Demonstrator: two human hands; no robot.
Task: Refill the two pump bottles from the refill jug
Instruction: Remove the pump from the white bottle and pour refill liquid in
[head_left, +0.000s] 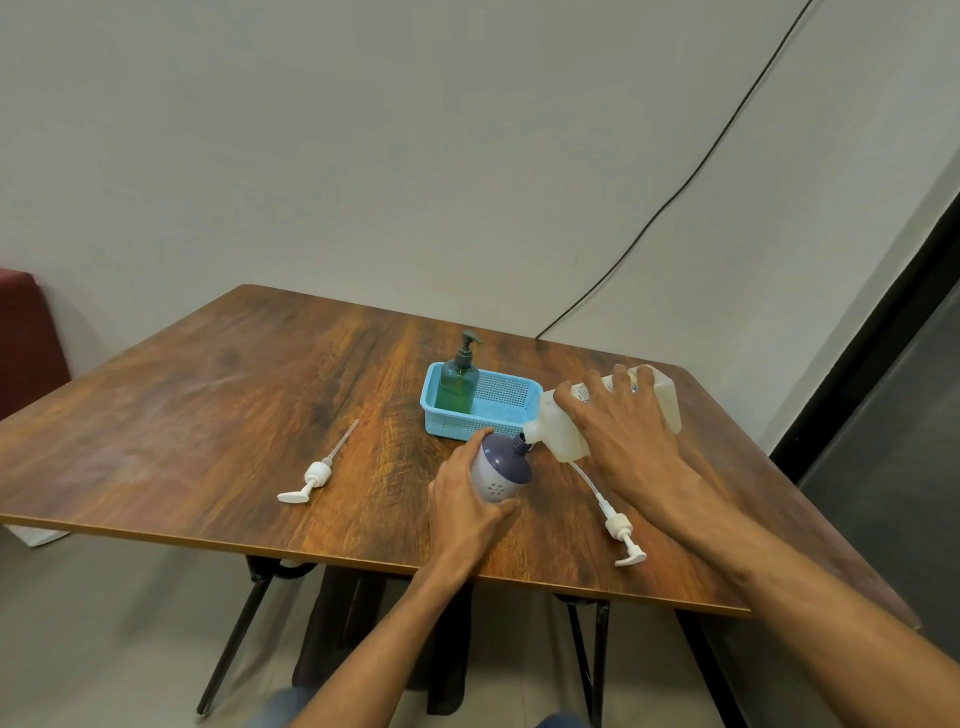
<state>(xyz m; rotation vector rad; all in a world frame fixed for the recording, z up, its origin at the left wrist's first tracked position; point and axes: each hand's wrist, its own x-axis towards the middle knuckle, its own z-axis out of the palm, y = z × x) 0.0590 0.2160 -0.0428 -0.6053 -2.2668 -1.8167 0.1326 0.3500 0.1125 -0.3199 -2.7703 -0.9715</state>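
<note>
Both hands busy: left hand (462, 501) grips the tilted bottle (501, 467), right hand (623, 431) clasps the tipped jug (563, 441); a slow pour, mouths aligned, should avoid spills.

Just right of the basket (457, 423), the right hand (623, 431) covers most of the jug (563, 441), and the label (583, 393) print showing beside its fingers (621, 382) is too small to read. In front of the basket, the left hand (462, 499) hides the lower half of the purple bottle (501, 467). Whether liquid runs from spout to neck cannot be told. Far left of the basket, a red seat (26, 338) is cut off by the edge.
</note>
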